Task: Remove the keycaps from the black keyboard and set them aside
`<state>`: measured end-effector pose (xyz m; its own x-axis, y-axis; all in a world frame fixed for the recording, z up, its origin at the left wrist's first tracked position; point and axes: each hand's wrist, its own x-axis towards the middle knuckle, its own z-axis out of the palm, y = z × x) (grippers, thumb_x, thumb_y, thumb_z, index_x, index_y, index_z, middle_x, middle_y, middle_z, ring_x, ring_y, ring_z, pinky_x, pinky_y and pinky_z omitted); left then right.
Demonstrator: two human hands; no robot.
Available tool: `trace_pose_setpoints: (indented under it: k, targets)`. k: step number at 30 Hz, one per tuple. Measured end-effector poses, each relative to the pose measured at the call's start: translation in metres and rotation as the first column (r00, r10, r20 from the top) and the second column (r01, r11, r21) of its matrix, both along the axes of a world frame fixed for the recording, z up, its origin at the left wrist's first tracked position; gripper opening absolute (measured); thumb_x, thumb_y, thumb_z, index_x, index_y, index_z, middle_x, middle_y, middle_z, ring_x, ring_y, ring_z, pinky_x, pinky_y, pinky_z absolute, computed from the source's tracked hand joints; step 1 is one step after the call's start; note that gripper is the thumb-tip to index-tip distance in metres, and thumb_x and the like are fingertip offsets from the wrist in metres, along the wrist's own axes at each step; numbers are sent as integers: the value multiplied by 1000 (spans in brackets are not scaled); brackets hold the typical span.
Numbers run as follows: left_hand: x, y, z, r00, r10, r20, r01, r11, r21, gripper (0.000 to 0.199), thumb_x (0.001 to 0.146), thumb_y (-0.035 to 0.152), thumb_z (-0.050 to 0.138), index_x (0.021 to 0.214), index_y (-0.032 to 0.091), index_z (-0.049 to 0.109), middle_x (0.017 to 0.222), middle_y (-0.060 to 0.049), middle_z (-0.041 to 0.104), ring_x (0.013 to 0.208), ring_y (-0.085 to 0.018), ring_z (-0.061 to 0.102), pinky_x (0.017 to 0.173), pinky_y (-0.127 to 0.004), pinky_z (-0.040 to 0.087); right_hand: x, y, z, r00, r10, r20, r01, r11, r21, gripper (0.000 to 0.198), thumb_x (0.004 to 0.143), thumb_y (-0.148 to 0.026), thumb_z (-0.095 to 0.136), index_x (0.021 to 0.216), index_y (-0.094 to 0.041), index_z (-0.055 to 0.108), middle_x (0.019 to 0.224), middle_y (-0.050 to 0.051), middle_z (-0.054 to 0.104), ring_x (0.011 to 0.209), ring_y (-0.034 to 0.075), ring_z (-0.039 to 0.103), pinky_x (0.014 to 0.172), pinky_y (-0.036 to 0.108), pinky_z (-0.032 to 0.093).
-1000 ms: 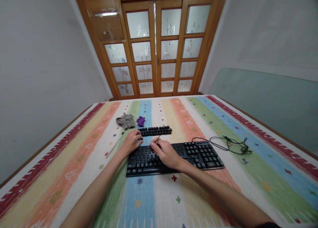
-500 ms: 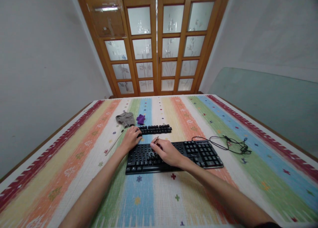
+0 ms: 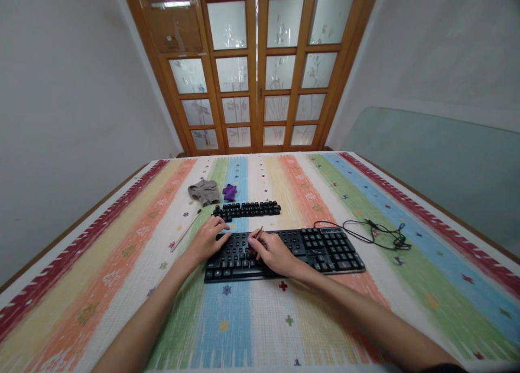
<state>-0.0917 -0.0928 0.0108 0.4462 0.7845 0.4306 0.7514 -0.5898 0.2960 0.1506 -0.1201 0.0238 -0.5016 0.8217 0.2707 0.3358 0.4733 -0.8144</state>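
A black keyboard (image 3: 312, 251) lies across the table, many keycaps off its upper left part, where small bare switches show. My right hand (image 3: 274, 253) is over its middle, closed in a pinch on a thin brownish tool (image 3: 258, 233); fingers hide the tool's lower end, and its exact kind is unclear. Resting by the keyboard's left end, my left hand (image 3: 207, 239) has its fingers apart and nothing visible in them. Behind the keyboard, loose black keycaps (image 3: 255, 209) stand in rows close to my left fingertips.
Left of my left hand is a thin white stick with a dark tip (image 3: 186, 231). A crumpled grey cloth (image 3: 203, 191) and a small purple cloth (image 3: 229, 192) lie farther back. The keyboard's black cable (image 3: 379, 235) is looped on the right of the striped tablecloth (image 3: 268, 329).
My left hand has drawn back from the keycap rows toward me, down to the keyboard's left end. My right hand has shifted slightly downward, still pinching the tool.
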Motion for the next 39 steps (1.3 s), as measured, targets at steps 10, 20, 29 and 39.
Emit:
trace_pose_setpoints:
  k: [10, 20, 29, 39]
  targets:
    - [4, -17, -4, 997, -77, -18, 75, 993, -91, 17, 93, 29, 52, 93, 18, 66, 95, -6, 61, 92, -20, 57, 85, -34, 49, -22, -2, 3, 947, 37, 321, -142, 940, 310, 28, 100, -31, 39, 94, -13, 60, 89, 13, 69, 82, 22, 64, 77, 33, 47]
    - [4, -21, -2, 997, -83, -11, 81, 993, -87, 18, 93, 29, 53, 95, 18, 67, 98, -7, 62, 93, -21, 59, 87, -36, 49, -26, 39, -2, 994, -4, 107, 19, 990, -139, 34, 102, -29, 34, 77, -17, 54, 56, -2, 55, 56, 14, 57, 64, 26, 43]
    - [25, -38, 19, 898, -25, 440, 233, 875, -425, 50, 82, 43, 68, 124, 17, 57, 102, -8, 67, 84, -18, 61, 73, -30, 51, -2, 28, 11, 986, -3, -165, -26, 985, -173, 38, 100, -48, 35, 87, -18, 54, 66, -2, 57, 61, 14, 58, 63, 26, 43]
    - [38, -36, 12, 630, 127, 766, 489, 701, -519, 62, 63, 35, 86, 116, 14, 61, 88, -4, 67, 84, -16, 64, 81, -29, 51, 11, 9, 26, 968, 142, -206, -147, 989, -5, 42, 100, -52, 33, 90, -17, 55, 79, 2, 54, 69, 14, 54, 68, 28, 45]
